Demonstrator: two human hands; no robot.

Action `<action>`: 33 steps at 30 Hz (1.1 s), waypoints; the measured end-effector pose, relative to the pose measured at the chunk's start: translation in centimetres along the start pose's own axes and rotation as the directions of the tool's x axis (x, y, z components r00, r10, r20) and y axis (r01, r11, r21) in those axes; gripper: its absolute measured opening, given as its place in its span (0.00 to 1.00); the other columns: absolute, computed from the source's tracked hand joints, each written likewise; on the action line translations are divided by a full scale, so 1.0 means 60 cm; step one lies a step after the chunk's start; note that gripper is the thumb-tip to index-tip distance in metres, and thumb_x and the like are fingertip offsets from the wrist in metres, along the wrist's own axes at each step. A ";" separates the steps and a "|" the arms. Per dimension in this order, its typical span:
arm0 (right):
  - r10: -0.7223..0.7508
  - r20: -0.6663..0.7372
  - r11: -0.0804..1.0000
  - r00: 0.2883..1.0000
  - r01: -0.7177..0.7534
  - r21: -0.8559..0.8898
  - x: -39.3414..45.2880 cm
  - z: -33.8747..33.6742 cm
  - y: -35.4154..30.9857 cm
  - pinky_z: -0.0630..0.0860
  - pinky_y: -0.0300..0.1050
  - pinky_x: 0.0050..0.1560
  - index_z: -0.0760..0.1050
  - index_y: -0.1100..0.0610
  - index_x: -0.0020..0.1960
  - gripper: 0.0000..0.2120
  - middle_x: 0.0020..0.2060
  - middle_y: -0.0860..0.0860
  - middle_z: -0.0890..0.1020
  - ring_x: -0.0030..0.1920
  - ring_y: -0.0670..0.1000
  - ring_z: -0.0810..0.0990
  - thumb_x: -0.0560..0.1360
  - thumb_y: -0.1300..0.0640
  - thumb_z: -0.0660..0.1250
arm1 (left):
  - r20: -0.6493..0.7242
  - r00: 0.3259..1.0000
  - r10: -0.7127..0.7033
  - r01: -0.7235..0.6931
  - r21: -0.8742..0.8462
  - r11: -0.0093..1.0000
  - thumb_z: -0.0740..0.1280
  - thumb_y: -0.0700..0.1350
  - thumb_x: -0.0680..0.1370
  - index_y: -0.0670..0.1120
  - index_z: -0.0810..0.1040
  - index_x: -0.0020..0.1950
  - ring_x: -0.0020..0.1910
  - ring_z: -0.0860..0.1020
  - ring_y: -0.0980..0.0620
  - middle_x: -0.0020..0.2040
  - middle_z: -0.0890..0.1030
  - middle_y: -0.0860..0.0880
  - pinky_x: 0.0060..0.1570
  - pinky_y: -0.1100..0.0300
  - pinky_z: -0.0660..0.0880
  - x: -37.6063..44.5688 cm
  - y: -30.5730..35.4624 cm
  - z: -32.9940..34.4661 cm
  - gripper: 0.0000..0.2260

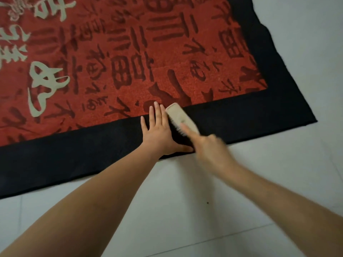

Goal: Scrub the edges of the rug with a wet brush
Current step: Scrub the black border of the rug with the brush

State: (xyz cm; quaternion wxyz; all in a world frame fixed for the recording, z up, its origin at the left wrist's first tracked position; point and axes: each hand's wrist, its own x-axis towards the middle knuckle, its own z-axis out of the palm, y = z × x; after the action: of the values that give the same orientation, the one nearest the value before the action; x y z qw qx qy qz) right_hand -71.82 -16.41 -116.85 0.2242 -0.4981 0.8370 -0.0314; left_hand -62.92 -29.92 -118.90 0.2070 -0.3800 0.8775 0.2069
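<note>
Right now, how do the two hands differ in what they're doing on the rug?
The left hand lies flat with fingers spread, pressing the rug's black border; the right hand grips the brush. The left looks sharp, the right motion-blurred. Both are over the same border strip, side by side.

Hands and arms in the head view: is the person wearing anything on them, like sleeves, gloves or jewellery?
Nothing visible. The left hand and right hand are bare, with no gloves, rings or watch, and both forearms are uncovered to the frame edge. The right hand is motion-blurred.
</note>
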 end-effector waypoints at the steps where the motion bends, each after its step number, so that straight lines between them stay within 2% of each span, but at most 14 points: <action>1: 0.067 -0.020 0.994 0.998 -0.068 -0.082 0.007 -0.017 0.041 0.75 0.55 0.48 0.46 0.35 0.76 0.32 0.47 0.63 0.80 0.49 0.65 0.79 0.81 0.61 0.52 | 0.003 1.000 0.009 -0.009 0.003 1.000 0.69 0.77 0.59 0.40 0.27 0.76 0.75 0.28 0.45 0.76 0.27 0.43 0.72 0.41 0.33 -0.002 0.000 -0.001 0.69; 4: 0.371 -0.132 0.928 0.919 -0.370 0.033 0.013 -0.057 0.095 0.73 0.57 0.49 0.54 0.40 0.77 0.30 0.50 0.66 0.80 0.50 0.67 0.78 0.81 0.62 0.54 | 0.017 1.000 0.003 -0.003 0.017 1.000 0.69 0.77 0.59 0.41 0.27 0.75 0.75 0.28 0.44 0.76 0.26 0.43 0.72 0.41 0.33 -0.004 0.005 -0.005 0.70; 8: 0.108 0.060 0.991 0.992 -0.113 0.071 -0.004 -0.003 -0.041 0.74 0.55 0.50 0.47 0.39 0.78 0.33 0.51 0.64 0.79 0.52 0.65 0.78 0.80 0.64 0.51 | 0.028 1.000 -0.009 0.008 0.020 1.000 0.70 0.74 0.62 0.40 0.27 0.76 0.76 0.29 0.45 0.76 0.27 0.43 0.74 0.41 0.34 -0.004 0.004 -0.011 0.68; 10: 0.026 0.043 0.998 0.999 -0.024 -0.058 -0.004 -0.012 -0.003 0.75 0.54 0.50 0.48 0.38 0.77 0.31 0.49 0.63 0.79 0.51 0.65 0.79 0.81 0.62 0.51 | 0.020 1.000 0.002 -0.003 0.021 1.000 0.69 0.75 0.61 0.41 0.28 0.76 0.76 0.30 0.46 0.77 0.28 0.44 0.75 0.42 0.35 -0.008 -0.001 -0.012 0.68; 14: 0.438 -0.167 0.895 0.883 -0.446 -0.011 0.003 -0.088 0.144 0.74 0.57 0.50 0.64 0.49 0.75 0.25 0.50 0.69 0.78 0.50 0.69 0.77 0.80 0.63 0.55 | 0.013 1.000 0.002 -0.003 0.045 0.999 0.69 0.77 0.59 0.42 0.29 0.77 0.77 0.31 0.46 0.77 0.29 0.45 0.75 0.43 0.36 -0.011 0.005 -0.014 0.69; 15: 0.441 -0.175 0.895 0.880 -0.446 0.016 -0.002 -0.078 0.127 0.74 0.57 0.50 0.61 0.48 0.76 0.28 0.50 0.69 0.78 0.50 0.69 0.76 0.79 0.65 0.55 | 0.021 1.000 -0.005 0.003 0.052 0.999 0.69 0.77 0.59 0.42 0.28 0.77 0.77 0.31 0.45 0.77 0.28 0.45 0.75 0.43 0.37 -0.012 0.007 -0.016 0.69; 18: 0.184 0.002 0.982 0.983 -0.184 0.039 -0.015 -0.023 0.014 0.72 0.55 0.50 0.52 0.42 0.78 0.32 0.49 0.66 0.78 0.51 0.66 0.77 0.79 0.65 0.51 | 0.023 1.000 -0.011 0.010 0.060 0.998 0.69 0.77 0.59 0.42 0.29 0.77 0.77 0.31 0.46 0.77 0.29 0.45 0.75 0.42 0.38 -0.010 0.004 -0.016 0.69; 20: 0.052 0.029 0.997 0.998 -0.050 -0.059 -0.012 -0.023 0.014 0.73 0.53 0.47 0.52 0.42 0.78 0.29 0.48 0.63 0.78 0.51 0.65 0.78 0.81 0.63 0.52 | 0.018 1.000 -0.011 0.010 0.060 0.998 0.69 0.77 0.59 0.42 0.30 0.77 0.77 0.32 0.46 0.78 0.30 0.45 0.75 0.43 0.38 -0.011 -0.004 -0.017 0.69; 24: 0.378 -0.168 0.920 0.910 -0.390 -0.046 0.017 -0.103 0.153 0.74 0.54 0.46 0.67 0.51 0.72 0.23 0.50 0.67 0.78 0.50 0.68 0.78 0.78 0.64 0.56 | 0.054 0.998 -0.017 0.014 0.057 0.998 0.69 0.76 0.59 0.43 0.28 0.77 0.76 0.31 0.45 0.77 0.28 0.45 0.75 0.43 0.37 -0.015 0.000 -0.018 0.69; 25: 0.383 -0.187 0.919 0.904 -0.395 -0.026 0.013 -0.096 0.145 0.74 0.54 0.45 0.66 0.50 0.73 0.25 0.50 0.67 0.78 0.50 0.68 0.78 0.77 0.65 0.56 | 0.065 0.998 -0.025 0.021 0.064 0.998 0.69 0.77 0.59 0.42 0.28 0.77 0.76 0.31 0.45 0.77 0.28 0.45 0.75 0.42 0.37 -0.015 0.002 -0.017 0.69; 27: 0.205 -0.091 0.979 0.975 -0.204 0.015 0.003 -0.052 0.082 0.73 0.54 0.44 0.61 0.46 0.75 0.27 0.49 0.66 0.79 0.48 0.66 0.78 0.78 0.63 0.55 | 0.064 0.998 -0.016 0.011 0.087 0.996 0.68 0.77 0.60 0.41 0.30 0.77 0.77 0.32 0.44 0.77 0.30 0.43 0.75 0.43 0.37 -0.015 0.007 -0.019 0.68; 29: 0.012 -0.004 0.998 1.000 -0.012 0.062 -0.008 -0.017 0.037 0.74 0.55 0.47 0.55 0.38 0.76 0.29 0.47 0.65 0.79 0.48 0.67 0.78 0.80 0.61 0.54 | 0.005 0.998 0.059 -0.059 0.174 0.983 0.65 0.75 0.66 0.40 0.35 0.78 0.78 0.35 0.44 0.79 0.34 0.42 0.75 0.43 0.37 -0.020 0.011 -0.018 0.61; 31: -0.026 -0.058 1.000 0.998 0.025 -0.009 -0.005 -0.029 0.066 0.75 0.55 0.49 0.54 0.34 0.75 0.29 0.49 0.66 0.79 0.49 0.68 0.78 0.81 0.59 0.55 | 0.009 0.951 0.308 -0.298 0.274 0.914 0.62 0.66 0.77 0.42 0.42 0.80 0.79 0.40 0.47 0.81 0.42 0.44 0.77 0.48 0.38 -0.033 0.015 -0.013 0.45; 33: 0.091 -0.100 0.995 0.991 -0.094 -0.026 0.011 -0.071 0.118 0.75 0.56 0.51 0.57 0.35 0.74 0.25 0.51 0.67 0.78 0.50 0.68 0.77 0.82 0.57 0.55 | 0.081 0.772 0.630 -0.629 0.241 0.739 0.58 0.53 0.83 0.46 0.52 0.80 0.79 0.46 0.50 0.81 0.50 0.47 0.77 0.55 0.40 -0.044 0.013 -0.002 0.29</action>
State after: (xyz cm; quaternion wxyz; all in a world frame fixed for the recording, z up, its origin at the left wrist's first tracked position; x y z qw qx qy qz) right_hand -79.60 -14.13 -115.21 0.1761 -0.4602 0.8696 -0.0326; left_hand -61.85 -27.95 -117.27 0.1694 -0.0323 0.9736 0.1493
